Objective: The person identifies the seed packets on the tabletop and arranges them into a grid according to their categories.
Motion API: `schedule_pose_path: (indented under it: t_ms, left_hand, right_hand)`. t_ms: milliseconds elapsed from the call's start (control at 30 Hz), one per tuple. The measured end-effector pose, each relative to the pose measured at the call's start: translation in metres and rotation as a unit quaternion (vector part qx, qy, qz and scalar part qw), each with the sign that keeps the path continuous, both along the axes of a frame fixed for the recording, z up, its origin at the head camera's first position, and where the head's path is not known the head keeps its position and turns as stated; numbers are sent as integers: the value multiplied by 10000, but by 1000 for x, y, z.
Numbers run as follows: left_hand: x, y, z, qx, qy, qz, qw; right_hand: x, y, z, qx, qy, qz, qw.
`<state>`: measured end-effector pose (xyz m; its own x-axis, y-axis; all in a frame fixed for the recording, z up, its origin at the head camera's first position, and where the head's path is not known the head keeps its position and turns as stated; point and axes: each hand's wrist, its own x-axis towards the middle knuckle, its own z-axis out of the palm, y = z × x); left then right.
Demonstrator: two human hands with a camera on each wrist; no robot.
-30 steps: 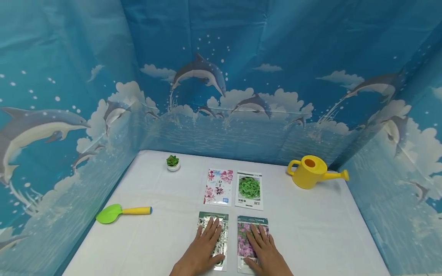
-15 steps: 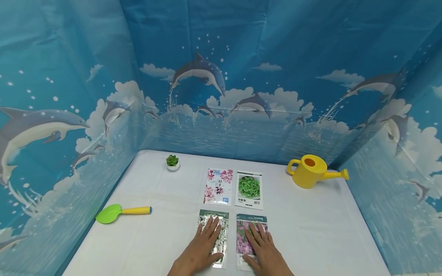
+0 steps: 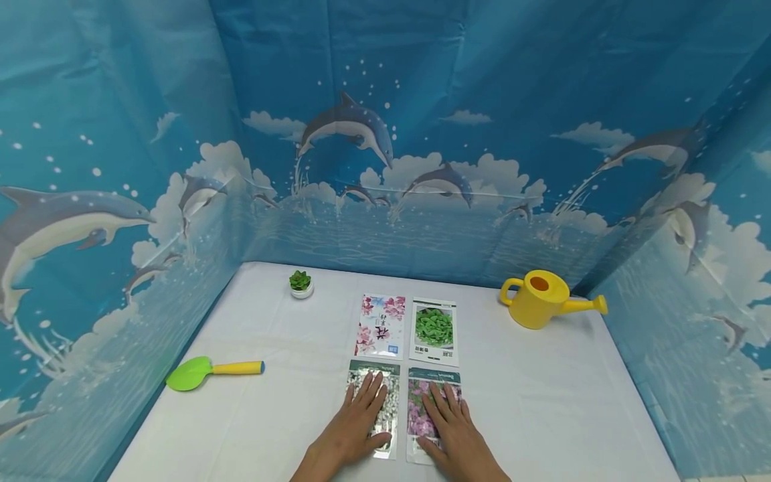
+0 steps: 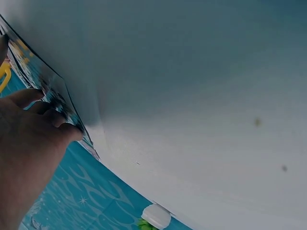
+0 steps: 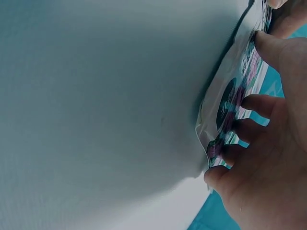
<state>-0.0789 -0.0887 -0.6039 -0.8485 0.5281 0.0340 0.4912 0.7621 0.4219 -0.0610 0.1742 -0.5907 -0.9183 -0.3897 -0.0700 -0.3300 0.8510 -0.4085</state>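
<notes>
Flat on the white-flower seed packet [image 3: 389,405] lies my left hand [image 3: 357,423], fingers spread and straight, pointing away from me. My right hand [image 3: 453,428] rests the same way on the pink-flower seed packet [image 3: 419,412] just beside it. Both packets have dark green top bands. Right beyond them lie a pink-blossom packet [image 3: 379,327] and a green-leaf packet [image 3: 434,331], side by side, forming two rows. In the right wrist view, fingertips press along the surface of the pink-flower packet [image 5: 225,105]. The left wrist view shows the left fingertips [image 4: 72,132] on their packet's edge.
A green trowel with a yellow handle [image 3: 237,367] lies at the left. A small potted succulent [image 3: 301,284] stands at the back left, a yellow watering can [image 3: 538,301] at the back right. Dolphin-printed curtains [image 3: 385,227] surround the white table [image 3: 289,402].
Both hands have slid their packets slightly forward, toward the back row. The pink-flower packet has also shifted a little left, and the gaps to the far packets have narrowed.
</notes>
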Motion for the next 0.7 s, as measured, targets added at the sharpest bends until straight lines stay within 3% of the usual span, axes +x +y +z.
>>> schedule_pose_path:
  t_ms: [200, 467, 600, 700]
  left_hand:
    - [-2, 3, -11, 190, 92, -36, 9998]
    - [-4, 5, -8, 362, 84, -112, 9992]
    - [-4, 4, 2, 392, 60, -99, 9992]
    - [-5, 2, 20, 576, -206, -15, 9981]
  right_hand:
    - [3, 2, 2, 22, -59, -81, 9999]
    - [5, 3, 4, -140, -6, -233, 9996]
    - [2, 4, 10, -258, 78, -340, 9991]
    - [-6, 6, 18, -406, 444, -438, 9972]
